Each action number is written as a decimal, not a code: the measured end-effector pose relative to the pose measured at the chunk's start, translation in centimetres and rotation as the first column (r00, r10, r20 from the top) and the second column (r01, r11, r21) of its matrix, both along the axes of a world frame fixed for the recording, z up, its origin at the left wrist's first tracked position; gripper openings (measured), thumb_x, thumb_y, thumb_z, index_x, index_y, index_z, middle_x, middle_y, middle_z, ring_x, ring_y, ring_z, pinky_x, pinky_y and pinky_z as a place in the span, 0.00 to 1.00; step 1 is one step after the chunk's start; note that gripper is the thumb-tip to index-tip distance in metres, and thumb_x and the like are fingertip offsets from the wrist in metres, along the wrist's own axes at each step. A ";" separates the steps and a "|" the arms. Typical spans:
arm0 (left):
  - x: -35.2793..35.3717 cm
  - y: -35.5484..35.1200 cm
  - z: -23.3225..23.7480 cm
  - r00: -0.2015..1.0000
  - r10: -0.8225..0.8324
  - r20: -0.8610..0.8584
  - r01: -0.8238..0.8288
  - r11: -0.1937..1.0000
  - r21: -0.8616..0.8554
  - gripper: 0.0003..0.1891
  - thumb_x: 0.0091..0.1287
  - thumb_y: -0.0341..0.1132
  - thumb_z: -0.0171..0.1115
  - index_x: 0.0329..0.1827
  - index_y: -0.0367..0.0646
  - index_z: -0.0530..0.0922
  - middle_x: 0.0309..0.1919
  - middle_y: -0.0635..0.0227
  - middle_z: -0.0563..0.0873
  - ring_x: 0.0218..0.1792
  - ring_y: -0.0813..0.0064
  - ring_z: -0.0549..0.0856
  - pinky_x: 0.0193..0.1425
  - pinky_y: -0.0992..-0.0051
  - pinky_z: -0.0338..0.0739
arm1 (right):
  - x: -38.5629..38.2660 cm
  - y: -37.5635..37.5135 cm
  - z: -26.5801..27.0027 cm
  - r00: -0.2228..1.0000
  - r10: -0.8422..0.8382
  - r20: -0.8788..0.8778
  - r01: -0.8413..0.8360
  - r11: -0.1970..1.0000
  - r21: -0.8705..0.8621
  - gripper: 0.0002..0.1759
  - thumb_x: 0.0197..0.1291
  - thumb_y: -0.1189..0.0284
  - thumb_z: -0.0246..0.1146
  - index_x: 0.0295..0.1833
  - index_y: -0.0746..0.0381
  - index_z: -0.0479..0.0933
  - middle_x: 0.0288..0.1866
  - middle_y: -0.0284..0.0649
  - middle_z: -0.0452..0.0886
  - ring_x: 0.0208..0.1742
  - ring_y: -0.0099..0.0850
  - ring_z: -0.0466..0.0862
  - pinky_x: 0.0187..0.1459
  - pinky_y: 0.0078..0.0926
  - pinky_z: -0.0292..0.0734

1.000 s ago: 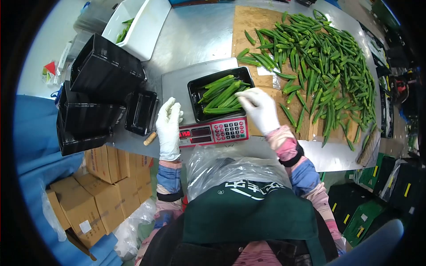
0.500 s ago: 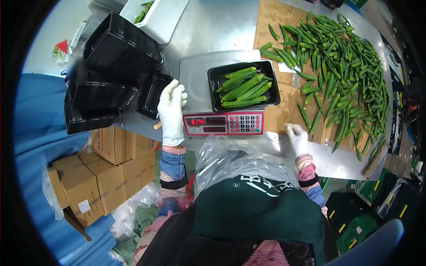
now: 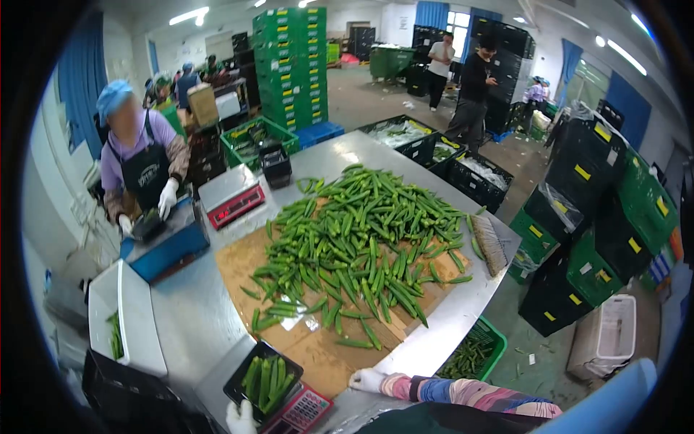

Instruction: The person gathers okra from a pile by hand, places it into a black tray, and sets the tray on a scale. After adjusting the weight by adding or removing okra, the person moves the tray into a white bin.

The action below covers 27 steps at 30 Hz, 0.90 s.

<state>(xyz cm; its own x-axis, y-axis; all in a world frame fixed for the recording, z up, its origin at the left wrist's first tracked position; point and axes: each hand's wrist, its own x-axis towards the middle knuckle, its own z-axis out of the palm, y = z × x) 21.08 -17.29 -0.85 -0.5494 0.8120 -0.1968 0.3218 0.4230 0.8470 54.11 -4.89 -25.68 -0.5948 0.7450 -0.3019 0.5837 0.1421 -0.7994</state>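
At the bottom of the head view, my white-gloved left hand [image 3: 242,418] is at the near corner of a black plastic tray [image 3: 235,383], its fingers closed at the rim. Several green okra pods [image 3: 269,383] lie lengthwise in this tray, which sits over a scale with a red keypad panel [image 3: 305,411]. My gloved right hand [image 3: 367,380] rests by the near edge of the cardboard, fingers curled together and nothing visible in them. Beyond it spreads a large heap of loose okra [image 3: 361,246] on flattened cardboard [image 3: 238,264].
A white bin [image 3: 126,318] with some okra stands left, near black trays [image 3: 130,394]. Across the table, a co-worker [image 3: 141,159] handles a black tray beside a second scale [image 3: 235,206]. A brush [image 3: 489,246] lies at the table's right edge; stacked crates [image 3: 578,239] stand beyond.
My view has swung up and to the right, bringing the room and co-workers into sight. My left hand has moved from beside the scale to the tray; my right hand stays near the cardboard's edge.
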 end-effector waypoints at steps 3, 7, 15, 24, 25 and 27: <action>-1.0 0.4 -1.9 1.000 -0.004 0.003 0.004 0.996 -0.093 0.23 0.76 0.47 0.59 0.60 0.33 0.80 0.43 0.54 0.88 0.41 0.64 0.84 0.47 0.64 0.77 | -0.1 -0.2 -0.4 0.998 -0.055 -0.034 0.058 0.995 0.078 0.12 0.62 0.60 0.65 0.40 0.54 0.88 0.35 0.44 0.89 0.35 0.44 0.89 0.43 0.40 0.83; -3.7 1.2 -3.2 0.990 -0.083 -0.110 0.068 0.988 -0.138 0.20 0.75 0.44 0.59 0.55 0.33 0.82 0.39 0.55 0.88 0.38 0.65 0.83 0.45 0.65 0.77 | 0.2 0.3 0.1 1.000 -0.001 -0.018 0.001 1.000 0.004 0.14 0.66 0.57 0.63 0.41 0.55 0.88 0.34 0.41 0.89 0.35 0.42 0.88 0.43 0.40 0.82; -12.0 7.5 -2.0 0.995 0.013 -0.095 -0.005 0.997 0.083 0.18 0.75 0.42 0.59 0.55 0.34 0.79 0.43 0.60 0.81 0.44 0.64 0.76 0.48 0.62 0.71 | 0.2 0.4 -1.3 0.995 -0.010 0.104 0.009 1.000 0.013 0.16 0.64 0.54 0.62 0.42 0.53 0.88 0.36 0.40 0.90 0.39 0.42 0.89 0.47 0.39 0.82; -13.8 11.6 -1.4 0.905 0.021 -0.425 -0.005 0.999 0.040 0.27 0.76 0.47 0.57 0.68 0.36 0.69 0.62 0.54 0.69 0.62 0.48 0.63 0.64 0.49 0.58 | 0.1 0.6 -0.1 0.990 -0.009 0.141 0.023 0.995 -0.096 0.15 0.66 0.55 0.62 0.43 0.52 0.88 0.36 0.36 0.90 0.40 0.36 0.89 0.48 0.34 0.82; -13.7 11.3 -1.0 0.873 0.047 -0.486 -0.025 0.998 0.052 0.28 0.76 0.47 0.57 0.69 0.36 0.68 0.65 0.53 0.68 0.64 0.47 0.62 0.66 0.47 0.56 | 0.1 0.6 0.1 0.991 -0.014 0.132 0.029 0.993 -0.116 0.15 0.66 0.55 0.62 0.43 0.52 0.88 0.36 0.36 0.90 0.40 0.37 0.89 0.48 0.34 0.82; -13.4 10.3 0.3 0.774 0.119 -0.621 -0.078 0.993 0.093 0.30 0.76 0.48 0.56 0.72 0.36 0.66 0.69 0.51 0.65 0.68 0.43 0.59 0.70 0.44 0.54 | 0.1 0.7 -0.3 0.992 -0.003 0.130 0.018 0.993 -0.115 0.15 0.66 0.55 0.62 0.43 0.52 0.88 0.36 0.36 0.90 0.40 0.37 0.89 0.49 0.34 0.82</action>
